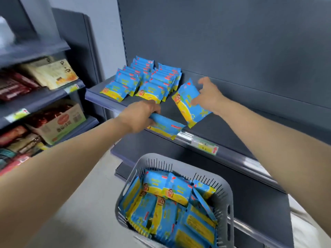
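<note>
Blue-and-yellow snack packets occupy both your hands. Your left hand (141,113) grips the flat packet (166,125) at the front edge of the shelf (223,122); your right hand (206,94) pinches the tilted packet (190,104) beside the stocked rows (143,81). Straighten it into a third row alongside.

- I'm getting a bright, even feed — shadows are soft.
- Glare streaks the clear price rail (188,136).
- The side shelves (35,83) smear with blur; the packet (166,125) in the left hand (141,113) is soft too.
- Straight lines bow toward the edges.
</note>
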The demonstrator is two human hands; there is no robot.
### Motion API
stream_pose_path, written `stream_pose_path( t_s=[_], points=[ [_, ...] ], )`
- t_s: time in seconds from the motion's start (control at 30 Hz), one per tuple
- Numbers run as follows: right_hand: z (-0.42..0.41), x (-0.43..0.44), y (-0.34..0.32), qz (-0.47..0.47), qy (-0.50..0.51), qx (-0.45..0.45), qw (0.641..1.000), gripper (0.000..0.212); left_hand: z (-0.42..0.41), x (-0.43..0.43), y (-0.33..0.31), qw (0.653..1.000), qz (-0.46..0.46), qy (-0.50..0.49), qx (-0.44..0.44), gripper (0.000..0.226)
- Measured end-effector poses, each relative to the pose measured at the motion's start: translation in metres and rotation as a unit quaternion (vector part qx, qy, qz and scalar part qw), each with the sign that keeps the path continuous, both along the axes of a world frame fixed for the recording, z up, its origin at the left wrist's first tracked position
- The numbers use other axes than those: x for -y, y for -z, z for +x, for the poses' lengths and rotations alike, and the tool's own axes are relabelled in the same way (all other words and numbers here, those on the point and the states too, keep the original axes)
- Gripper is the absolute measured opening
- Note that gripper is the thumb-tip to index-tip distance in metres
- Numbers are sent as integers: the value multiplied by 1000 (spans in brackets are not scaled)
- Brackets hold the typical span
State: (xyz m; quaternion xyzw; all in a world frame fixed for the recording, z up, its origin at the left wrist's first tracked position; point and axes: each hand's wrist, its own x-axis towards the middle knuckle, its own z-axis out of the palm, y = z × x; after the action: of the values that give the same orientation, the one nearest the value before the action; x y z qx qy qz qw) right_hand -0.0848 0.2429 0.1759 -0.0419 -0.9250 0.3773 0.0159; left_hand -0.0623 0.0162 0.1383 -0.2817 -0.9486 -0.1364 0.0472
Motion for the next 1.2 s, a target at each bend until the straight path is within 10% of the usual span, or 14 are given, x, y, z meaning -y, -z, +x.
stream_pose_path(
  t_s=[0.2, 1.2],
  points=[
    [-78, 69, 0, 193, -84, -34, 977, 40, -69, 57, -5, 1000, 10, 1, -5, 25],
    [-223, 110, 53, 167, -33, 11, 985, 30, -231, 90, 38, 984, 107, -39, 137, 31]
  ],
)
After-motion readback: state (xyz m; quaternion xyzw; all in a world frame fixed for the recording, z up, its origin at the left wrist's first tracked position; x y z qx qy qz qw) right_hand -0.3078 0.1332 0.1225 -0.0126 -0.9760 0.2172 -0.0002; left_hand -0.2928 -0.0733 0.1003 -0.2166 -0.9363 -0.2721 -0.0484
